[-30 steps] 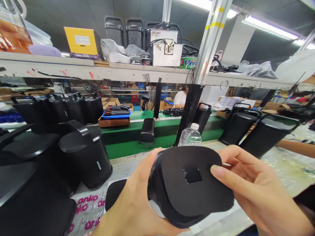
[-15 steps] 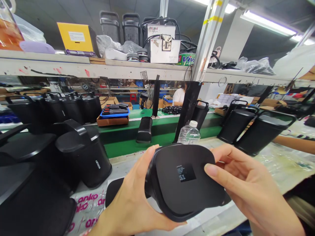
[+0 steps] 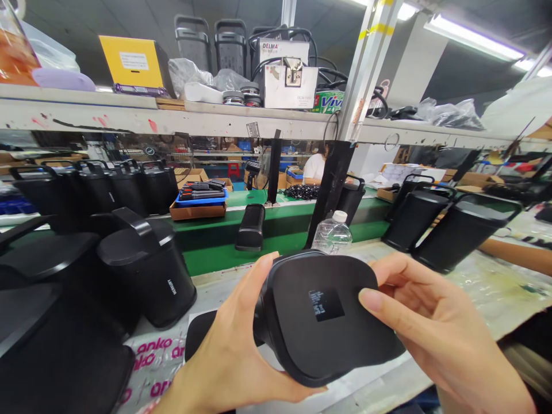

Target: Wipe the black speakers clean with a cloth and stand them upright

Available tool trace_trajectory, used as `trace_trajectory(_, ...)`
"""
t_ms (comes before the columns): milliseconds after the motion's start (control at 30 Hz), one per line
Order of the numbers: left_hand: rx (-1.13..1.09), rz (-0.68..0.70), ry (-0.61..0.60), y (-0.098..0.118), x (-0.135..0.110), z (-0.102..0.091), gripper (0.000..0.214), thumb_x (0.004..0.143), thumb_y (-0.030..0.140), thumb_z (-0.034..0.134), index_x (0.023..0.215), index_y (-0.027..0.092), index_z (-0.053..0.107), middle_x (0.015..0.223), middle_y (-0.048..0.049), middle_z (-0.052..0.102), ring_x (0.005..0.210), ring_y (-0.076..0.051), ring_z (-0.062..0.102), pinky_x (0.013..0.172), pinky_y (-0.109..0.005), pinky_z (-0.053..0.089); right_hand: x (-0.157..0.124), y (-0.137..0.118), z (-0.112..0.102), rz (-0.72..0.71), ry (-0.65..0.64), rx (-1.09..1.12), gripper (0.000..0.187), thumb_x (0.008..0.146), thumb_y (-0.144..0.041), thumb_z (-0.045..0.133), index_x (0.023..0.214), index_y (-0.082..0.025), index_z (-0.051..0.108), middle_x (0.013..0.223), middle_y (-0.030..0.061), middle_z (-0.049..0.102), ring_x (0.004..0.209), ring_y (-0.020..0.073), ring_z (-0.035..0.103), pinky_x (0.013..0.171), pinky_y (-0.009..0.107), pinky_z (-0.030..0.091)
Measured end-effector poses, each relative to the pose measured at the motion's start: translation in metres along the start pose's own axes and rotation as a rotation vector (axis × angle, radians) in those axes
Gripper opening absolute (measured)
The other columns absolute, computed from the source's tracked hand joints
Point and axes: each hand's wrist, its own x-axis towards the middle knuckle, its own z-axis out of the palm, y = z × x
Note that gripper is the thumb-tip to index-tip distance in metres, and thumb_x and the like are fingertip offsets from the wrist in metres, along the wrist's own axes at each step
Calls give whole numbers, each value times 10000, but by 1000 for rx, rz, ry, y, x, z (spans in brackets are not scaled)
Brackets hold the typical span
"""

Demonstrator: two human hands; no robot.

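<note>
A black speaker (image 3: 268, 322) is held up in front of me, its flat end tilted toward the camera. My left hand (image 3: 235, 339) is wrapped round its side, thumb and fingers spread along the rim. Over that end lies a flat black pad (image 3: 297, 339) with a small dark rectangle (image 3: 328, 303) bearing pale print, too small to read. My right hand (image 3: 425, 316) pinches the pad's right edge between thumb and fingers. The pad's lower right corner sticks out past the body. Behind the left hand, another black piece (image 3: 199, 332) is partly hidden.
Black handled speakers (image 3: 149, 270) crowd the left side; more (image 3: 461, 230) stand at right. A plastic bottle (image 3: 334, 233) is just behind my hands. A dark speaker (image 3: 250, 227) lies on the green conveyor (image 3: 207, 247). Another person's arm (image 3: 517, 256) reaches in from the right.
The pad's lower right corner sticks out slightly more. Both hands keep almost the same grip. The speaker on the conveyor has shifted slightly left.
</note>
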Motion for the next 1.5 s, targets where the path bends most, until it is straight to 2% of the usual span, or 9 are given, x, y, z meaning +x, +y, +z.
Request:
trace_trajectory(667, 49, 37, -15, 4, 3, -3, 1378, 455, 382, 926, 1511, 354, 42, 1459, -168, 450, 1261, -362, 540, 987, -522, 516, 0, 0, 2, 1, 18, -24, 360, 599, -455, 865, 672, -225, 599, 613, -37, 567, 435, 79, 479, 350, 178, 409)
trace_trajectory(1133, 88, 1, -68, 5, 5, -3, 1460, 432, 419, 926, 1519, 305, -42, 1459, -163, 467, 1249, -337, 558, 982, -453, 534, 0, 2, -1, 23, 24, -52, 388, 594, -474, 858, 694, -241, 564, 599, -53, 552, 427, 90, 476, 350, 193, 422)
trace_trajectory(1267, 86, 22, -69, 5, 6, -2, 1435, 465, 430, 912, 1520, 286, -48, 1464, -159, 464, 1273, -327, 536, 1012, -433, 514, 1, 3, -3, 29, 11, -77, 384, 603, -490, 848, 708, -247, 571, 601, -48, 555, 428, 92, 478, 361, 195, 423)
trace_trajectory(1500, 88, 13, -74, 5, 6, -1, 1430, 465, 465, 906, 1520, 276, -40, 1459, -166, 470, 1267, -335, 540, 1017, -440, 509, 2, 5, -6, 36, 7, -57, 367, 568, -421, 884, 713, -261, 588, 597, -67, 565, 414, 84, 486, 359, 185, 426)
